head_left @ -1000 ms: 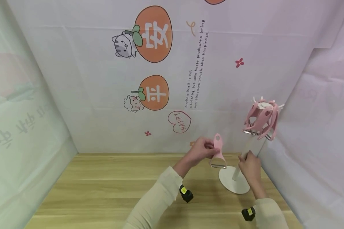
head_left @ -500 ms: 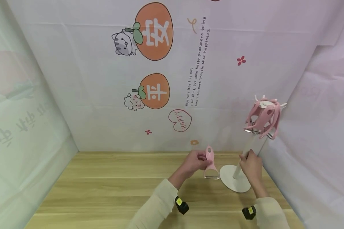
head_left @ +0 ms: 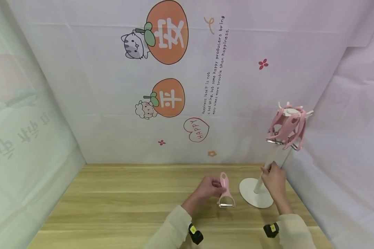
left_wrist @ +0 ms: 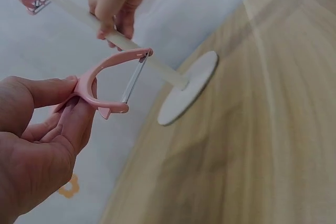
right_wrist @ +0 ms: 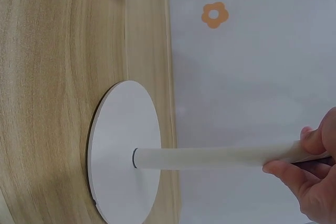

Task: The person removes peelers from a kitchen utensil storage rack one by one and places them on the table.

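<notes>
Left hand (head_left: pixel 207 188) and pink peeler (head_left: pixel 226 192) lower and further left in the head frame than a second ago. Peeler now lower centre, pinched between thumb and fingers, handle up, blade end down, above the wooden table (head_left: pixel 127 204). Right hand (head_left: pixel 275 180), lower right, clamped round the pole of a white stand (head_left: pixel 249 194). More pink peelers (head_left: pixel 287 127) hang at its top, right side of frame. Behind, a printed cloth (head_left: pixel 112 103).

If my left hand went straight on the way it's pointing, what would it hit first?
Likely the slim white cylindrical pole, around where your right hand grips it. Depth is unclear, so your left hand might miss it.
</notes>
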Demonstrator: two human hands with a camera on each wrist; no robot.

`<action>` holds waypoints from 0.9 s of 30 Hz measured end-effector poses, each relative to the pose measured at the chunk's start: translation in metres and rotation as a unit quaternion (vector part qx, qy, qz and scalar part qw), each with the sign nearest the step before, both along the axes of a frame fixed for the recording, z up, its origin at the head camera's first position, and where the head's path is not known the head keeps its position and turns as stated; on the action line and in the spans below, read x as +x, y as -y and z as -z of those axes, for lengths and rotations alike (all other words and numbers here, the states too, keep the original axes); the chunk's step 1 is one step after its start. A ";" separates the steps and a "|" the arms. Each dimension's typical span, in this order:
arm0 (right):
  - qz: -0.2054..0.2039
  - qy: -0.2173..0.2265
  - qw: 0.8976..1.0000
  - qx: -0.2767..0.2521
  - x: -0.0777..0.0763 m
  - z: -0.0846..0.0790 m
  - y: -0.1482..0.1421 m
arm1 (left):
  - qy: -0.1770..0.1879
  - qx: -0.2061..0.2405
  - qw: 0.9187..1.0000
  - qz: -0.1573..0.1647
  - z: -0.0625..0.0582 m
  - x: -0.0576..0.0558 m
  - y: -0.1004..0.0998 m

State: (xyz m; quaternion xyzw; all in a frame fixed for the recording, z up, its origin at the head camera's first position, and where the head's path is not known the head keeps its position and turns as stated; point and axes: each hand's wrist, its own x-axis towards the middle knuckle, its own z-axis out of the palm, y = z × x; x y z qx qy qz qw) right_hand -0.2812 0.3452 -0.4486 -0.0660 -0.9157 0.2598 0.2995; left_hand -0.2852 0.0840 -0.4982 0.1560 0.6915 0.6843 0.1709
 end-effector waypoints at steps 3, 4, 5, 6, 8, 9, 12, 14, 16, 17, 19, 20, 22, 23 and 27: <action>0.002 0.001 1.000 0.000 0.000 -0.001 0.000 | -0.012 -0.025 1.000 -0.007 0.013 0.001 0.000; 0.003 0.002 1.000 0.000 0.000 -0.002 -0.001 | -0.016 -0.034 0.999 -0.011 0.016 0.002 -0.001; 0.003 0.003 1.000 0.000 0.000 -0.002 -0.001 | -0.016 -0.040 0.999 -0.014 0.019 0.002 -0.001; 0.004 0.002 1.000 0.000 0.000 -0.003 -0.001 | -0.014 -0.044 0.999 -0.018 0.021 0.003 -0.001; 0.004 0.002 1.000 0.002 -0.001 -0.004 -0.001 | -0.004 -0.040 0.999 -0.025 0.025 0.006 -0.002; 0.004 0.002 1.000 0.002 -0.001 -0.004 -0.001 | 0.005 -0.035 0.999 -0.026 0.027 0.008 -0.002; 0.003 0.002 1.000 0.001 -0.001 -0.006 -0.001 | 0.026 -0.022 0.999 -0.027 0.030 0.013 -0.003; 0.002 0.003 1.000 0.000 -0.002 -0.007 -0.001 | 0.034 -0.018 0.999 -0.027 0.031 0.016 -0.004; 0.001 0.004 1.000 -0.001 -0.003 -0.008 -0.001 | 0.032 -0.022 0.999 -0.026 0.032 0.018 -0.004; 0.001 0.005 1.000 -0.001 -0.003 -0.008 -0.001 | 0.029 -0.026 0.999 -0.026 0.033 0.018 -0.005; -0.001 0.006 1.000 -0.003 -0.004 -0.008 -0.001 | 0.028 -0.032 0.999 -0.026 0.034 0.020 -0.005; -0.003 0.008 1.000 -0.004 -0.004 -0.008 -0.001 | 0.027 -0.035 0.999 -0.027 0.035 0.021 -0.005; -0.007 0.013 1.000 -0.006 -0.003 -0.007 -0.001 | 0.025 -0.039 0.999 -0.028 0.038 0.023 -0.005; -0.008 0.016 1.000 -0.007 -0.002 -0.006 -0.001 | 0.025 -0.039 0.998 -0.029 0.040 0.023 -0.004; -0.006 0.025 1.000 -0.007 0.001 -0.002 -0.001 | 0.033 -0.037 0.998 -0.032 0.050 0.026 -0.004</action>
